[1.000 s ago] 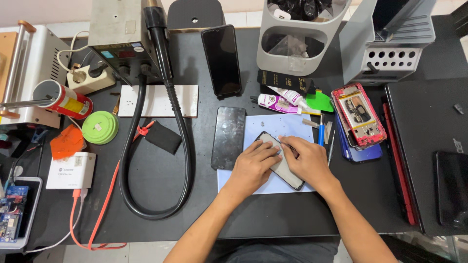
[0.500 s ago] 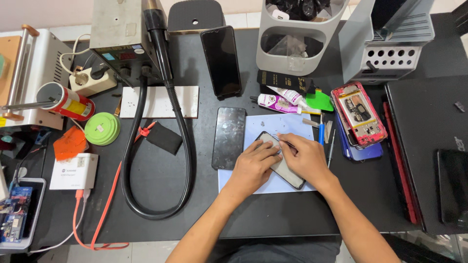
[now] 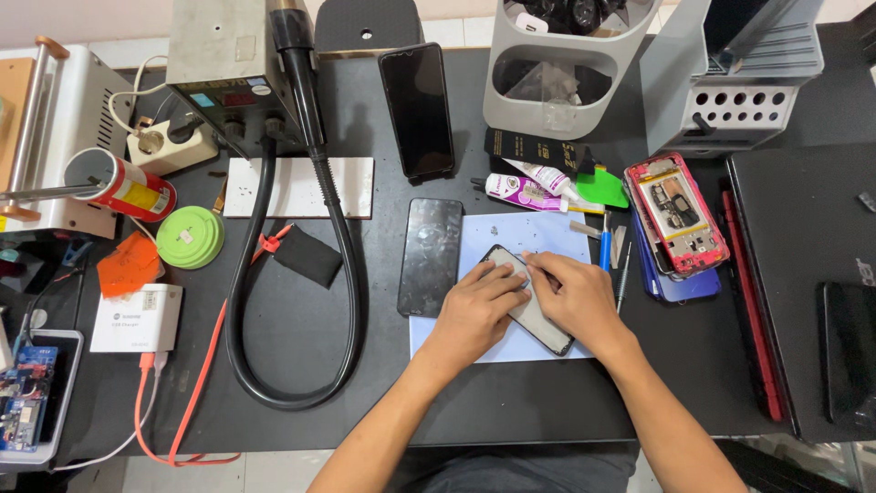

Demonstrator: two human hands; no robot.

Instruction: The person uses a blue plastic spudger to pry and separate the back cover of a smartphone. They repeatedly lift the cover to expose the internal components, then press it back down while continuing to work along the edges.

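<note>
A phone screen panel [image 3: 532,313] lies tilted on a pale blue mat [image 3: 511,233] in the middle of the black desk [image 3: 511,411]. My left hand [image 3: 476,313] presses flat on its left side, fingers pointing up-right over the panel. From the other side, my right hand [image 3: 570,294] rests on the panel, its fingertips at the panel's upper edge. Both hands touch the panel and cover much of it. Just left of the mat a separate dark glass panel [image 3: 431,256] lies flat.
A black hose [image 3: 342,265] loops from a hot-air station [image 3: 219,64] at the back left. An opened red phone [image 3: 675,215], tubes [image 3: 534,187], hand tools [image 3: 605,246], a standing dark phone [image 3: 417,110], a grey bin [image 3: 557,64] and a closed laptop [image 3: 803,274] surround the mat.
Both hands stay on the screen panel with only slight finger shifts; the panel and the other things have not moved.
</note>
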